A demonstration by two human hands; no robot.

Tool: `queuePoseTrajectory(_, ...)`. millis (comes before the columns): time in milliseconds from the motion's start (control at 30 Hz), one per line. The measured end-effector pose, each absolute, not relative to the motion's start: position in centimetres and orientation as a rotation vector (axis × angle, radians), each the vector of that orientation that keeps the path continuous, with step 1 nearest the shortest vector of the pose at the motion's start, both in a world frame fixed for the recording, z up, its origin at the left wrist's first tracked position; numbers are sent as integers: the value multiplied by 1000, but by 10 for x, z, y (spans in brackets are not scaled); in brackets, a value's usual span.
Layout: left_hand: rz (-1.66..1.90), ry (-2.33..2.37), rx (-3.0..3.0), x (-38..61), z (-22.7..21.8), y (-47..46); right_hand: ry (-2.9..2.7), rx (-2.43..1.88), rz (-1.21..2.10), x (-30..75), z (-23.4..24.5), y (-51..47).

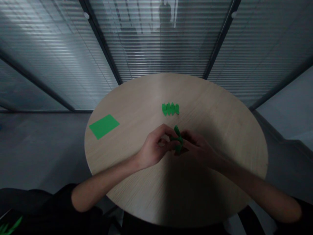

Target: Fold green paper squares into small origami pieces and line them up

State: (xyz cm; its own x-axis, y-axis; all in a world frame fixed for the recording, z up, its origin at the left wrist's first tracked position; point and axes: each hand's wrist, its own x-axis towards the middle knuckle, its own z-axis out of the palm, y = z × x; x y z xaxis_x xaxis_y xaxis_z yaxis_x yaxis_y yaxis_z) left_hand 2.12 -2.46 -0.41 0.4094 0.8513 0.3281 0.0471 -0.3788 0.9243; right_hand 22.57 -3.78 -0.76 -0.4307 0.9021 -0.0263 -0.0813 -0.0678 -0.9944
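Note:
Between my two hands is a crumpled or folded piece of green paper (178, 147), held just above the round table. My left hand (157, 143) pinches it from the left with thumb and fingertips. From the right, my right hand (197, 147) grips the same piece, its fingers partly in shadow. Part of the paper sticks up above the fingertips, and the rest is hidden by them. A little beyond my hands lies a zigzag-edged green paper shape (170, 109), flat on the tabletop. Further left rests a flat green sheet of paper (104, 126).
The round wooden table (137, 98) has its curved edge close to a glass partition with blinds (161, 49). Dark frame posts (101, 40) divide the glass. Grey floor (46, 140) shows at the left, and some green leaf-like shape (12, 226) appears at the bottom left corner.

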Motion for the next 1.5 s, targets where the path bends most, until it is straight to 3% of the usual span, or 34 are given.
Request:
queuePoseTrajectory(267, 1118, 870, 1744, 21, -7, -23, -1664, -1002, 1262, 229, -1, -39)
queuePoseTrajectory(567, 1178, 846, 1675, 21, -14, -22, -1512, -1037, 1331, 229, -8, -38)
queuePoseTrajectory(933, 1247, 892, 2098, 15, -2, -22, -1353, -1035, 1348, 227, -12, -36)
queuePoseTrajectory(1500, 1205, 879, 1948, 16, -8, -20, -1384, -1034, 1343, 227, -10, -36)
